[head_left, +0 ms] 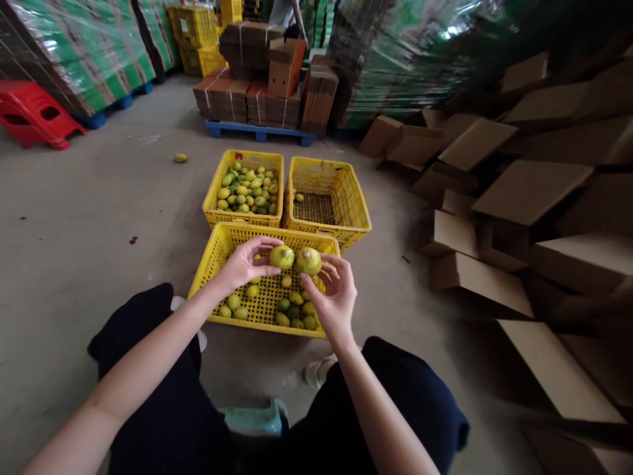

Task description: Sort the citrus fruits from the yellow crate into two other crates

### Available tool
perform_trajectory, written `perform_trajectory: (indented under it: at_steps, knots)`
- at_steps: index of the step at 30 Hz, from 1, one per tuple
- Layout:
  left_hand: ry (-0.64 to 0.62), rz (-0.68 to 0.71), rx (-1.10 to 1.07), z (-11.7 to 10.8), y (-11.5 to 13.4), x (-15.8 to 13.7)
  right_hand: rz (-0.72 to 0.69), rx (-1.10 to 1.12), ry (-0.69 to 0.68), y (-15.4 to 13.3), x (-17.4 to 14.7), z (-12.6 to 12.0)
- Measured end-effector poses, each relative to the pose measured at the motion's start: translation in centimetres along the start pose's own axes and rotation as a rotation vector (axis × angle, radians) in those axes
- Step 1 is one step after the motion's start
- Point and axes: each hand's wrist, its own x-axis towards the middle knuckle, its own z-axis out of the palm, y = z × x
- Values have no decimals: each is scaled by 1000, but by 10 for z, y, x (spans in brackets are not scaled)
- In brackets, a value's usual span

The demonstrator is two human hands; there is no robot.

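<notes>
Two lemons are held side by side above the nearest yellow crate. The left lemon is clamped in the fingertips of the left hand; the right lemon is clamped likewise in the right hand. The two fruits are nearly touching, with their ends turned toward the camera.

The step in hand is judged to be a comparison or inspection of the pair, with sorting to follow. For the next move, each fruit would need to be turned for a full view of its skin and then carried to a crate. Which crate suits which fruit cannot be told.

Both fruits are yellow-green, rounded and firm-looking, with a darker stem scar visible on the left one. No damage can be made out at this size.

A thin scatter of similar fruit is seen on the perforated floor of the nearest crate. Beyond it, a far left crate is well filled with yellow and green fruit, and a far right crate holds only a few. One stray fruit lies on the concrete floor. Flat cardboard boxes are heaped to the right; bundled cartons on a blue pallet and a red stool stand further off.
</notes>
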Motion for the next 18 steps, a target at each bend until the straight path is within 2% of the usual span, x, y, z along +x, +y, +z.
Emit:
perform_trajectory:
  at_steps: [9,18]
  knots:
    - [-19,47,-11,-1,0,0,-53,15,-7,1,1,0]
    - [4,51,-61,1,3,-2,-32,43,-9,-1,0,1]
